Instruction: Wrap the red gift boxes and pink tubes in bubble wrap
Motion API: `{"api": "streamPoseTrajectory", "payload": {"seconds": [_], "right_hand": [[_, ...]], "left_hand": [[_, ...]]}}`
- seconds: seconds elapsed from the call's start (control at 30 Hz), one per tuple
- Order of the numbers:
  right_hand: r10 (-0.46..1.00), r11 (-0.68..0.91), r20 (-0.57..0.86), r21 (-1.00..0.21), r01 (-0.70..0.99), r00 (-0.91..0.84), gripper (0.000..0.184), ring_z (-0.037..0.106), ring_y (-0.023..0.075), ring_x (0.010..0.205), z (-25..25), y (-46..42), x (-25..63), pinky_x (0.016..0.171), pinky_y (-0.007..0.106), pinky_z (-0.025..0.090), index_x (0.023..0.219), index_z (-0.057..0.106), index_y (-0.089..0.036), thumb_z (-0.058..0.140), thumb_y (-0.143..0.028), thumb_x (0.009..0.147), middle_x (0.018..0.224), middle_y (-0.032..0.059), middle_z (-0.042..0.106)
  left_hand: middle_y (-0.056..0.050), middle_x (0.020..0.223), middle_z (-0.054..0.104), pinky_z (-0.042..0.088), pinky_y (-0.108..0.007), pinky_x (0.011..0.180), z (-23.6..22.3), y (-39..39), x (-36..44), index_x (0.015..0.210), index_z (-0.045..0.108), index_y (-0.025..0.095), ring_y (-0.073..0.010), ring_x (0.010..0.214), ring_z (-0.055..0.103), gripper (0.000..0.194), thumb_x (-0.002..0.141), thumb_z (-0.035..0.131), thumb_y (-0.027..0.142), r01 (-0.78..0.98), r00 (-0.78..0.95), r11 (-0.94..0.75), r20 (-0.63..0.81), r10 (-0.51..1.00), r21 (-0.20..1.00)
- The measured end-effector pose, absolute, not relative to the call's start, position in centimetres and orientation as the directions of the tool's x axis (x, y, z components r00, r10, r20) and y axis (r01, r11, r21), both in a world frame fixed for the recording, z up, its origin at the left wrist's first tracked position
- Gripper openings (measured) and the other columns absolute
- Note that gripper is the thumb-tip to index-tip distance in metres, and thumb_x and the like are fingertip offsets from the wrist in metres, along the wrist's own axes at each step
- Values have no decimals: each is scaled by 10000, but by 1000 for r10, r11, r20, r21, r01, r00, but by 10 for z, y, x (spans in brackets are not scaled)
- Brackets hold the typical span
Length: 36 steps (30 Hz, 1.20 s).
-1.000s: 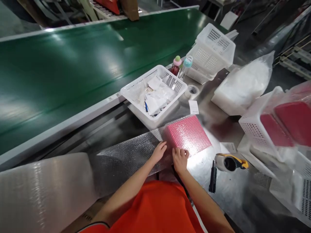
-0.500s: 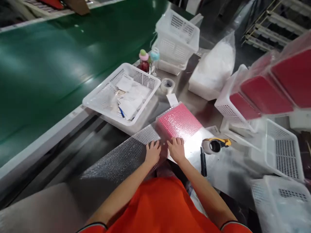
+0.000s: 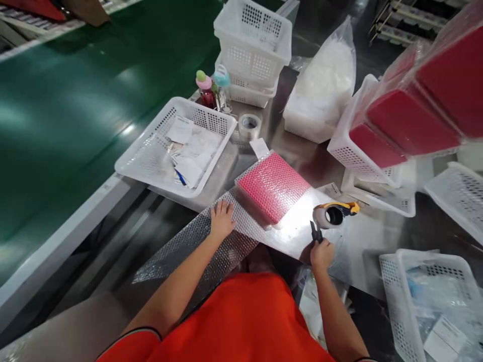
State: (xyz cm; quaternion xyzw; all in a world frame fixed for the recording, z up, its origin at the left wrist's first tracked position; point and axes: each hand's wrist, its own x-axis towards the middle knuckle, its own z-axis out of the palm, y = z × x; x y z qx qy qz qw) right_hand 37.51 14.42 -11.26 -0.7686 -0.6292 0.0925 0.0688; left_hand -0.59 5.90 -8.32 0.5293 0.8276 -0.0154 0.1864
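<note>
A pink box [image 3: 273, 186] under bubble wrap lies on the metal table in front of me. From its near left side a clear sheet of bubble wrap [image 3: 169, 251] stretches toward me and past the table edge. My left hand [image 3: 222, 221] rests flat on that sheet, fingers spread, left of the box. At the table's front edge my right hand [image 3: 322, 254] is closed around a black box cutter [image 3: 316, 234], whose front end points away from me. Just beyond it stands a tape dispenser [image 3: 332, 215] with a yellow handle and a roll of tape.
Papers and a blue pen lie in a shallow white basket [image 3: 130, 166] at left, beside a green conveyor belt [image 3: 75, 110]. Behind are a clear tape roll [image 3: 249, 125], bottles [image 3: 223, 90] and stacked baskets [image 3: 252, 63]. Wrapped red boxes [image 3: 413, 123] pile up at right.
My right hand has left the bubble wrap beside the box, moved right and taken hold of the box cutter. My left hand has shifted left and forward along the wrap. The view has shifted slightly.
</note>
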Motion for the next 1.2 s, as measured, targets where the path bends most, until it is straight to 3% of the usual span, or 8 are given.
{"api": "streamPoseTrajectory", "payload": {"seconds": [0.1, 0.2, 0.3, 0.4, 0.6, 0.9, 1.03, 1.2], "right_hand": [[998, -47, 9, -368, 929, 54, 402, 615, 303, 1082, -97, 118, 364, 923, 438, 497, 1268, 542, -107, 348, -289, 966, 1152, 205, 607], [955, 272, 66, -583, 766, -289, 384, 635, 289, 1065, -78, 89, 318, 926, 443, 517, 1257, 533, -158, 348, -377, 1001, 1132, 169, 635], [829, 327, -155, -645, 691, -537, 344, 689, 266, 965, -62, 81, 241, 820, 376, 544, 1263, 531, -181, 470, -381, 990, 1109, 141, 690], [755, 304, -379, -520, 798, -535, 369, 726, 256, 963, -52, 98, 159, 776, 325, 537, 1342, 491, -162, 495, -304, 1001, 1126, 134, 717], [699, 523, -447, -211, 826, -558, 562, 740, 258, 998, -55, 125, 73, 782, 315, 559, 1509, 375, -135, 559, -271, 996, 1260, 205, 649], [691, 571, -459, -129, 811, -559, 473, 740, 260, 1004, -74, 121, 45, 798, 340, 565, 1492, 383, -110, 397, -147, 1020, 1206, 243, 656], [674, 584, -486, -110, 804, -556, 468, 738, 265, 1007, -67, 110, 109, 796, 343, 557, 1470, 430, -160, 378, -111, 1008, 1181, 213, 673], [721, 472, -585, 22, 881, -372, 566, 759, 274, 871, -61, 76, 310, 681, 342, 536, 1407, 544, -193, 305, -4, 930, 1088, 177, 694]], "left_hand": [[-205, 1691, 281, 269, -653, 1202, -88, 59, -16, 1567, 392, 181, -398, 1556, 258, 754, 878, 654, 343, 864, -375, 469, -387, 842, 183], [-205, 1697, 264, 265, -595, 1228, -93, 55, -21, 1576, 367, 146, -381, 1564, 245, 812, 864, 680, 379, 856, -380, 472, -363, 851, 212], [-219, 1693, 264, 252, -519, 1256, -97, 49, -26, 1573, 355, 97, -376, 1566, 246, 873, 832, 720, 380, 821, -426, 516, -341, 838, 243], [-226, 1692, 260, 256, -461, 1264, -98, 45, -31, 1578, 331, 87, -354, 1566, 265, 910, 805, 744, 331, 800, -436, 528, -329, 838, 284], [-230, 1700, 224, 245, -455, 1274, -96, 45, -36, 1576, 326, 54, -343, 1578, 238, 904, 791, 730, 250, 796, -414, 527, -367, 833, 298], [-214, 1704, 227, 233, -473, 1277, -107, 44, -38, 1591, 307, 95, -338, 1576, 248, 905, 766, 671, 173, 777, -423, 525, -328, 844, 348], [-236, 1695, 230, 253, -493, 1262, -108, 43, -39, 1595, 293, 107, -358, 1570, 257, 939, 786, 732, 293, 790, -410, 507, -320, 854, 343], [-261, 1684, 253, 255, -506, 1250, -102, 43, -36, 1556, 374, 94, -384, 1567, 250, 934, 778, 786, 409, 809, -440, 525, -320, 839, 263]]}}
